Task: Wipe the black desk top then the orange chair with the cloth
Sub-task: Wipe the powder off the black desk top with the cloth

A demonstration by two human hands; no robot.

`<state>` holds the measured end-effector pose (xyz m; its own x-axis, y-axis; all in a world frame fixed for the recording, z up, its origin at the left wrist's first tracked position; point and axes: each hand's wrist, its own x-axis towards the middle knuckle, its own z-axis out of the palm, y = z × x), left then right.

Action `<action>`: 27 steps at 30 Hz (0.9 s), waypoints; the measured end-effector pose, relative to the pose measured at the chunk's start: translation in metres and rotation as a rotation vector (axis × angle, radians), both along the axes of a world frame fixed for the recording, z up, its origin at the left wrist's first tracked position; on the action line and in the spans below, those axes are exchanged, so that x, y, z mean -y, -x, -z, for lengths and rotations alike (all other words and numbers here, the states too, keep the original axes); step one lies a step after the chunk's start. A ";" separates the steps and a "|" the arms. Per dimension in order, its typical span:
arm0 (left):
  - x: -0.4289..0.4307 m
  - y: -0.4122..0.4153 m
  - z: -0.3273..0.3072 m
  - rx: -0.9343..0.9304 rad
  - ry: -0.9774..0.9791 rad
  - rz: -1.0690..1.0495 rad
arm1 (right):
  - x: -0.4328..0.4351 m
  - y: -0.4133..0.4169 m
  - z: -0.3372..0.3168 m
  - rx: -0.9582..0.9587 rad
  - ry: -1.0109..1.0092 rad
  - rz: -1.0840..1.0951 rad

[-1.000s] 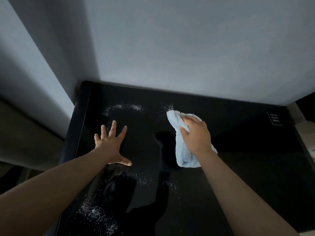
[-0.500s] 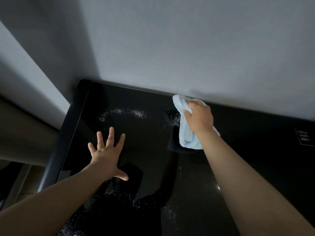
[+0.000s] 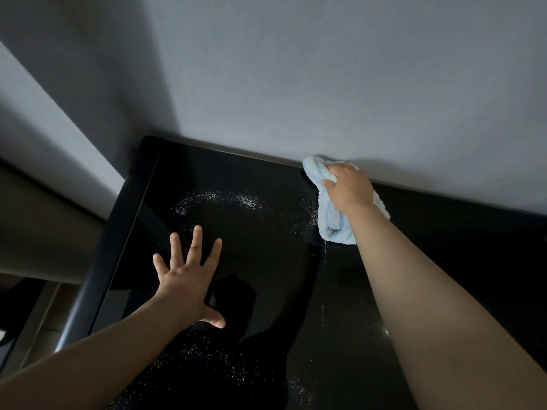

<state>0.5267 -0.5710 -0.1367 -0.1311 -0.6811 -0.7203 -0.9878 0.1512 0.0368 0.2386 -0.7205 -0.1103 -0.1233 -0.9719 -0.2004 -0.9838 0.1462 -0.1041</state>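
Cloth (image 3: 334,224), fluffy pale blue, bunched under gripping right hand (image 3: 349,189) on glossy black desk top (image 3: 266,250); left hand (image 3: 186,279) splayed flat.

two hands (image 3: 186,279) (image 3: 349,187), one cloth (image 3: 334,223), one desk (image 3: 266,247).

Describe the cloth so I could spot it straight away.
Find the black desk top against the grey wall. At its far edge, the right hand grips a crumpled cloth. It is the only pale blue, fluffy thing on that dark surface.
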 end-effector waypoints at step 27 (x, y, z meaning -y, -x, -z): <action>0.001 -0.004 0.008 -0.028 0.019 -0.011 | -0.061 -0.009 0.022 -0.101 -0.034 -0.017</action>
